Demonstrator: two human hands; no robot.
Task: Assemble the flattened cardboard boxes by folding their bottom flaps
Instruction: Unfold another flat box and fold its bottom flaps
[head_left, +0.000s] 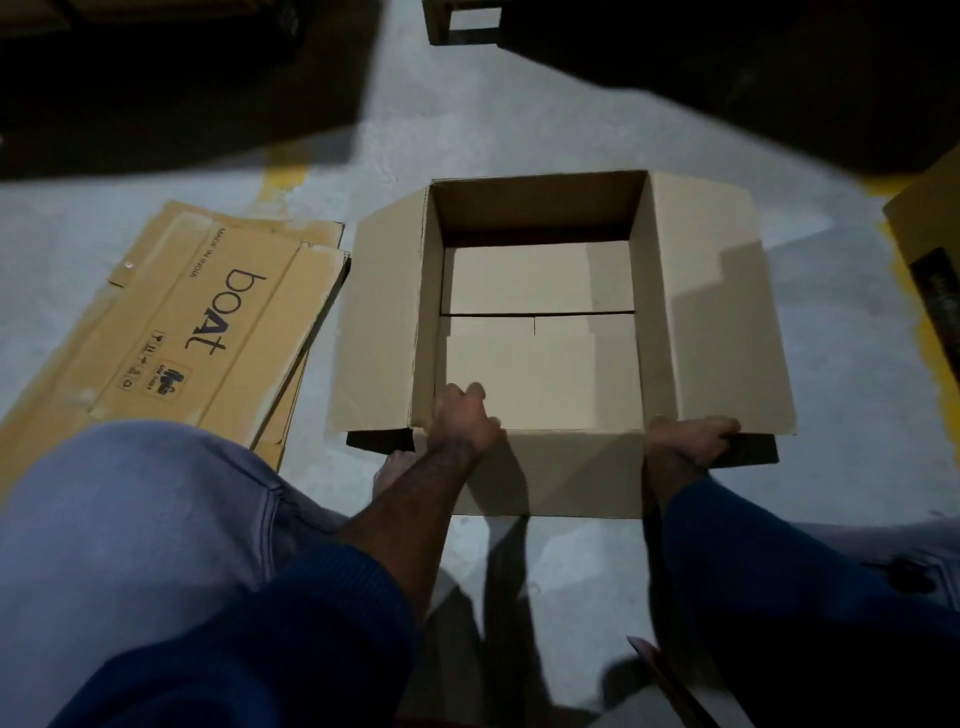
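An opened cardboard box (540, 208) stands upright on the grey floor in front of me, its top flaps spread outward. Inside, the bottom flaps (540, 358) lie folded flat, meeting at a seam across the middle. My left hand (462, 421) grips the box's near wall at its left corner, fingers curled over the rim into the box. My right hand (691, 436) holds the near right corner where the right top flap meets the near wall. A stack of flattened boxes (202, 317) printed "boat" lies on the floor to the left.
My knees in pale trousers fill the lower left and right. A bare foot (389, 467) shows under my left forearm. Another cardboard box (930, 260) pokes in at the right edge. Dark shadowed stacks line the back. Yellow floor paint runs behind the boxes.
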